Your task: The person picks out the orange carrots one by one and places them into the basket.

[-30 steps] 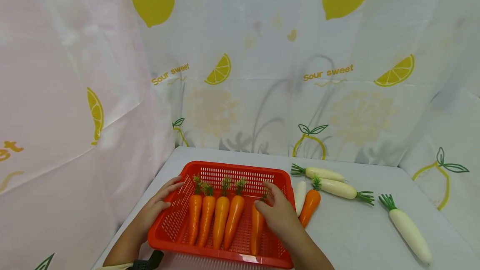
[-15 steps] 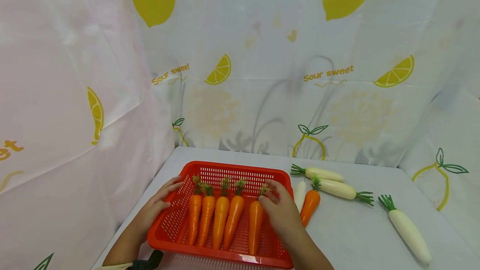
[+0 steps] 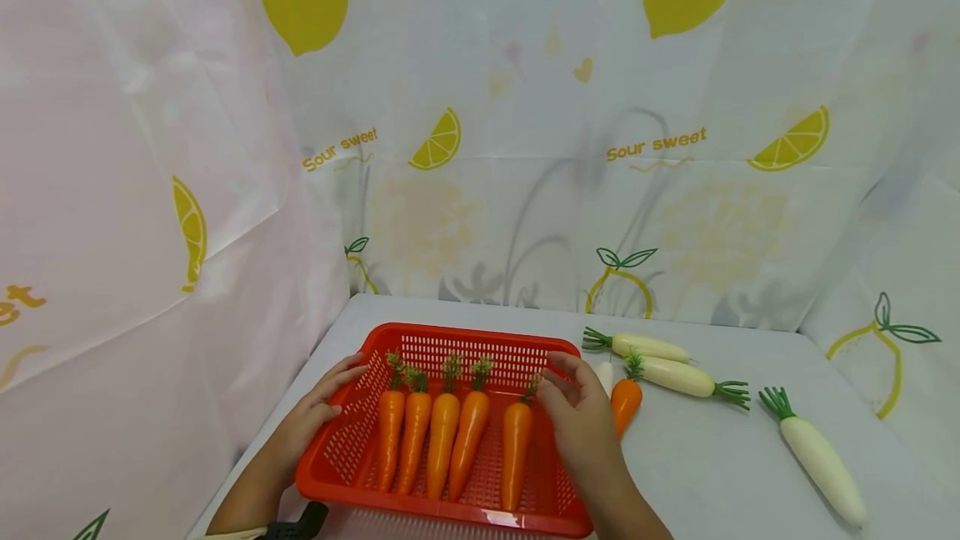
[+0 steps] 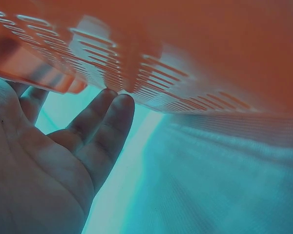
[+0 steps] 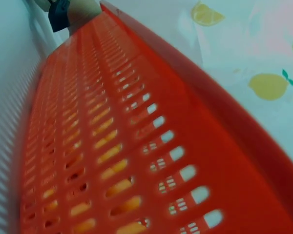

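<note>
A red plastic basket (image 3: 480,333) with slotted walls holds several orange carrots with leafy tops, lying side by side. One carrot (image 3: 516,452) lies apart, right of the group (image 3: 442,448). My left hand (image 3: 303,423) is at the basket's left side; in the left wrist view its extended fingertips touch the slotted wall (image 4: 95,46) from outside. Over the basket's right rim is my right hand (image 3: 588,423), loosely bent, holding nothing, thumb near the separate carrot's leaves. The right wrist view shows only the basket's outer wall (image 5: 210,156), with orange showing through slots.
Outside the basket, another carrot (image 3: 626,407) lies partly behind my right hand, next to a mostly hidden white radish (image 3: 604,375). Two white radishes (image 3: 667,376) lie farther back, and one (image 3: 821,469) at the right. Lemon-print cloth (image 3: 480,215) walls surround the white table (image 3: 712,457).
My right hand has let go of the separate carrot and moved right, to the basket's right rim. That carrot stays in the basket, slightly shifted. The left hand has not moved.
</note>
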